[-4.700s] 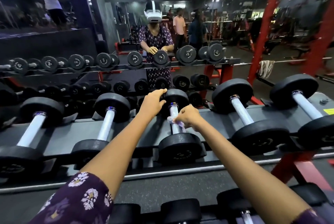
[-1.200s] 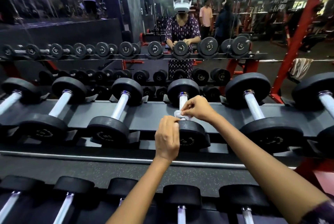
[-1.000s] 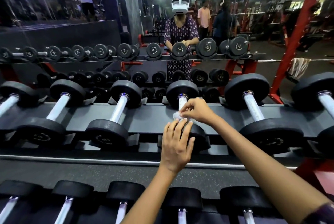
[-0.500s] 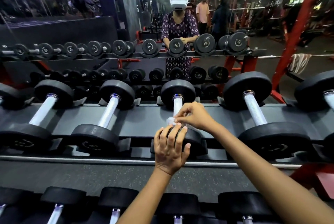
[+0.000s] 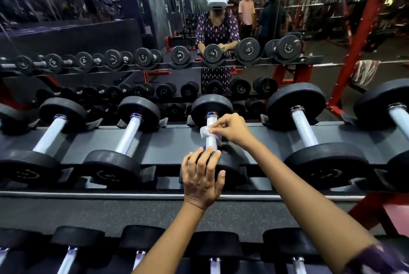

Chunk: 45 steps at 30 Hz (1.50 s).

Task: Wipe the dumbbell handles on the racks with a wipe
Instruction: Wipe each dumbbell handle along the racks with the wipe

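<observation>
Head view: right hand [image 5: 232, 129] pinching wipe [image 5: 204, 131] on handle [image 5: 211, 138]; left hand [image 5: 202, 176] spread on weight [image 5: 230, 166]; could roll if released.

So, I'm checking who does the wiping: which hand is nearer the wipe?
Right. The right hand pinches the wipe against the handle; the left hand rests on the near weight below it.

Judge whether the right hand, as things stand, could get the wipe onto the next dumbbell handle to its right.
Probably yes: the right hand holds the wipe, and nothing covers that neighbouring handle.
</observation>
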Available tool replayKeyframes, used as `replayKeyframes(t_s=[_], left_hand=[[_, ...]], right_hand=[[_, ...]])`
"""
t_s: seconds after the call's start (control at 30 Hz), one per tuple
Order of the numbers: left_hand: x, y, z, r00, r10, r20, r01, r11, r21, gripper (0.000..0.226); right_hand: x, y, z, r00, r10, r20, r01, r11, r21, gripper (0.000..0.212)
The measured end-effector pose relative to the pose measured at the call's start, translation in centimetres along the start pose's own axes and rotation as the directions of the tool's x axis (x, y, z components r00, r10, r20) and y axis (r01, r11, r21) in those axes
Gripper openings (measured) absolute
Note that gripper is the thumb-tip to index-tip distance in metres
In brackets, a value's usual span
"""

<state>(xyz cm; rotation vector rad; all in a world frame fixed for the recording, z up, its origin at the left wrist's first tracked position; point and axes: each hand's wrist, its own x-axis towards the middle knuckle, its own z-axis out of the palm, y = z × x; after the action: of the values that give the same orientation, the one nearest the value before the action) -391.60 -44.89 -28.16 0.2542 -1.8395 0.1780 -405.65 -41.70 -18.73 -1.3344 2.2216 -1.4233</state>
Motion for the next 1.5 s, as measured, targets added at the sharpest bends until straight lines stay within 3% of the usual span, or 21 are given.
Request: replayKeyframes(t_s=[0.1, 0.3, 0.47, 0.6, 0.7, 0.87, 0.97, 1.03, 1.07, 1.13, 1.23, 1.33, 1.4, 1.5], left_hand=[[0.0, 0.1, -0.1, 1.000, 0.001, 0.003, -0.001, 1.000, -0.002, 0.040], [0.0, 0.1, 0.0, 1.000, -0.014, 0.009, 0.014, 1.000, 0.001, 0.040], [-0.1, 0.2, -0.2, 1.000, -0.013, 0.020, 0.013, 1.000, -0.009, 0.039], [0.0, 0.2, -0.3, 1.000, -0.009, 0.030, 0.009, 1.000, -0.013, 0.039], [0.1, 0.1, -0.3, 1.000, -0.003, 0.031, 0.003, 1.000, -0.009, 0.039], [0.0, 0.1, -0.4, 1.000, -0.001, 0.026, 0.001, 1.000, -0.013, 0.039], [0.0, 0.1, -0.3, 1.000, 0.002, 0.022, -0.002, 1.000, -0.009, 0.039], [0.1, 0.0, -0.2, 1.000, 0.006, 0.025, -0.006, 1.000, -0.001, 0.039], [0.1, 0.0, -0.3, 1.000, 0.009, 0.025, -0.009, 1.000, 0.001, 0.039], [-0.1, 0.0, -0.2, 1.000, 0.009, 0.021, -0.009, 1.000, 0.000, 0.040], [-0.1, 0.1, 0.0, 1.000, -0.009, 0.010, 0.009, 1.000, 0.006, 0.040], [0.0, 0.0, 0.0, 1.000, -0.016, 0.018, 0.016, 1.000, 0.000, 0.041], [-0.1, 0.1, -0.1, 1.000, -0.018, 0.026, 0.018, 1.000, -0.010, 0.041], [-0.2, 0.3, -0.1, 0.999, -0.029, 0.029, 0.029, 0.999, -0.022, 0.040]], right_hand=[[1.0, -0.7, -0.2, 0.998, 0.031, -0.052, -0.033, 0.999, -0.036, 0.014], [-2.6, -0.1, 0.1, 0.990, -0.112, 0.090, 0.119, 0.990, -0.080, 0.017], [1.2, -0.7, 1.0, 0.996, -0.085, -0.017, 0.079, 0.971, -0.226, 0.016], [0.1, 0.0, 1.6, 0.963, -0.207, 0.170, 0.256, 0.899, -0.356, 0.017], [-0.1, -1.4, 0.5, 0.913, -0.195, 0.357, 0.335, 0.859, -0.388, 0.014], [2.3, -3.2, -0.2, 0.917, -0.152, 0.370, 0.342, 0.777, -0.528, 0.020], [1.0, -3.6, 0.4, 0.799, -0.163, 0.579, 0.519, 0.674, -0.526, 0.020], [0.3, -3.2, -0.3, 0.735, -0.192, 0.650, 0.563, 0.707, -0.427, 0.018], [-0.1, -2.6, -0.9, 0.731, -0.207, 0.650, 0.546, 0.748, -0.376, 0.017], [-1.0, -1.4, -1.6, 0.793, -0.204, 0.574, 0.432, 0.852, -0.294, 0.016], [-0.9, -0.5, -1.1, 0.923, -0.215, 0.318, 0.303, 0.917, -0.258, 0.016], [1.7, -1.1, -0.5, 0.990, -0.129, 0.060, 0.141, 0.946, -0.292, 0.019], [2.3, -0.8, 0.1, 0.997, -0.078, 0.028, 0.083, 0.950, -0.300, 0.021], [1.2, -0.3, 1.3, 0.976, -0.149, 0.161, 0.204, 0.884, -0.420, 0.020]])
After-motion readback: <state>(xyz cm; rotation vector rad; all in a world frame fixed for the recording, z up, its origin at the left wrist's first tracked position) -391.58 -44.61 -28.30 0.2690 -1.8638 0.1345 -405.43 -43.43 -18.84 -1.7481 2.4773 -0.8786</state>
